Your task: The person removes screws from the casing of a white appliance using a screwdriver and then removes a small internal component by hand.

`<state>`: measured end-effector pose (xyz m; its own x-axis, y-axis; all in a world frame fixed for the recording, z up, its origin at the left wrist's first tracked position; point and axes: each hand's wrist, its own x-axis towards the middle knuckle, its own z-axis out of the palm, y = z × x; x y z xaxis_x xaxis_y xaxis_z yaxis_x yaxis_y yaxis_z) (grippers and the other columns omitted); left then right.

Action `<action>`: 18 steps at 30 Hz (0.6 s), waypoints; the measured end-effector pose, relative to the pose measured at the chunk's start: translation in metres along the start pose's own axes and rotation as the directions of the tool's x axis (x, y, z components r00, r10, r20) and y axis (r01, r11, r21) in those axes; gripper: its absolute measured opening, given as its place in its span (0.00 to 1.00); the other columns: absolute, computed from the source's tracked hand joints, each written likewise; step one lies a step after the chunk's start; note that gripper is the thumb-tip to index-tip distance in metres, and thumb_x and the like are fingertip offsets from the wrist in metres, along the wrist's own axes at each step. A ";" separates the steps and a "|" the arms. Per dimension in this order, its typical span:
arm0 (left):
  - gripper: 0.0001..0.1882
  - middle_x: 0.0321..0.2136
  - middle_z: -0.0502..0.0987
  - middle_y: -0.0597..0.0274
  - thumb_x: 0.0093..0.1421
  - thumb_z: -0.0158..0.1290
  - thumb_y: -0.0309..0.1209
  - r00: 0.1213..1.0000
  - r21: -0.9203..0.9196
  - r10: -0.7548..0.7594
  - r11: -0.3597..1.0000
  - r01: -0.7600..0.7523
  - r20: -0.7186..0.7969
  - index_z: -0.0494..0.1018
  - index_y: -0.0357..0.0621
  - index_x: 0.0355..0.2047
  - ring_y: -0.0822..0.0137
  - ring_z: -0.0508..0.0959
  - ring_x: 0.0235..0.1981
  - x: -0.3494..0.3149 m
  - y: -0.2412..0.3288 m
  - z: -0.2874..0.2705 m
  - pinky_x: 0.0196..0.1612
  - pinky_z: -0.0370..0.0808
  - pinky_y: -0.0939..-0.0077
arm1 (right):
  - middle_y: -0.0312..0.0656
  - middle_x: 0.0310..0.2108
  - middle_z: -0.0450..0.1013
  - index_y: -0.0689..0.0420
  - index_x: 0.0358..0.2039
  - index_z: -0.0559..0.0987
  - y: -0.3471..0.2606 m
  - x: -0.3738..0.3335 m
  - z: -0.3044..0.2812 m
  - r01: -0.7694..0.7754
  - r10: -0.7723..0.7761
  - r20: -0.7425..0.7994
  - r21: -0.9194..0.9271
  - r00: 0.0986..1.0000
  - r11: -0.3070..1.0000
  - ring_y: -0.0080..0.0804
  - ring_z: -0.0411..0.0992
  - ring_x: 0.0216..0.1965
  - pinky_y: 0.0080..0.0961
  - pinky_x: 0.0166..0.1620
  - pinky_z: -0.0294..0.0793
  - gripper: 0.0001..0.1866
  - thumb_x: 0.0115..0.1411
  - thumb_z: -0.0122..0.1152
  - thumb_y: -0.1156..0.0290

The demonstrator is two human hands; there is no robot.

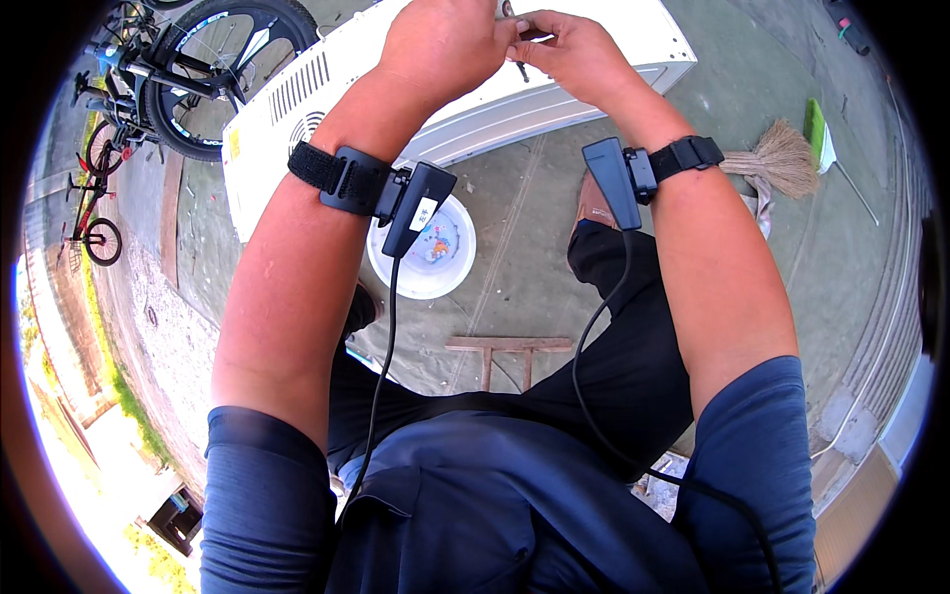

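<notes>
Both hands meet at the top of the head view, over a white metal casing with vent slots. My left hand is closed, its back toward me, the fingers mostly hidden. Beside it my right hand is closed in a pinch, thumb and fingertips touching the left fingertips. Whatever is between the fingers is too small and covered to name. A small dark part shows on the casing just under the fingertips.
A white bucket with small colourful bits stands on the floor below the casing. A wooden stool-like frame is between my legs. A straw broom and green dustpan lie right. Bicycles, including one with a large wheel, stand left.
</notes>
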<state>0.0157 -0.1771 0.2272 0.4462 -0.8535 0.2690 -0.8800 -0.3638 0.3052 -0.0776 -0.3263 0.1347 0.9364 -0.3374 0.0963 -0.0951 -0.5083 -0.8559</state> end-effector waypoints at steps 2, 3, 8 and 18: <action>0.16 0.37 0.79 0.38 0.60 0.57 0.32 1.000 0.004 -0.003 1.000 0.003 0.002 0.71 0.37 0.46 0.39 0.80 0.40 0.000 0.000 0.000 0.44 0.77 0.49 | 0.42 0.39 0.83 0.55 0.48 0.84 0.000 -0.002 -0.002 -0.017 0.016 0.012 0.015 1.000 1.000 0.35 0.82 0.40 0.31 0.45 0.79 0.22 0.59 0.72 0.54; 0.16 0.37 0.79 0.38 0.60 0.56 0.31 1.000 -0.003 0.003 1.000 -0.003 0.003 0.71 0.36 0.46 0.39 0.80 0.40 0.000 0.000 0.000 0.44 0.77 0.49 | 0.42 0.39 0.83 0.56 0.48 0.84 0.001 -0.002 -0.001 -0.001 0.001 0.003 0.008 1.000 1.000 0.35 0.81 0.39 0.30 0.45 0.79 0.22 0.59 0.72 0.54; 0.15 0.38 0.79 0.37 0.60 0.54 0.30 0.998 -0.054 0.047 0.998 -0.044 0.051 0.72 0.36 0.45 0.39 0.80 0.41 0.001 -0.001 -0.006 0.45 0.77 0.50 | 0.41 0.39 0.83 0.56 0.46 0.84 -0.001 -0.001 -0.001 0.001 -0.001 -0.003 -0.049 1.000 0.999 0.34 0.80 0.38 0.31 0.45 0.78 0.23 0.58 0.72 0.52; 0.14 0.35 0.80 0.39 0.60 0.56 0.34 0.991 0.064 0.061 0.996 -0.069 0.118 0.74 0.37 0.40 0.40 0.81 0.37 0.005 0.009 -0.011 0.42 0.78 0.50 | 0.42 0.37 0.82 0.56 0.45 0.84 0.004 -0.001 0.000 -0.015 0.014 -0.028 -0.059 1.000 0.998 0.38 0.80 0.37 0.32 0.44 0.78 0.26 0.54 0.75 0.50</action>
<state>0.0118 -0.1807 0.2412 0.3689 -0.9124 0.1772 -0.9175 -0.3270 0.2267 -0.0791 -0.3280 0.1316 0.9251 -0.3666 0.0991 -0.1290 -0.5488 -0.8260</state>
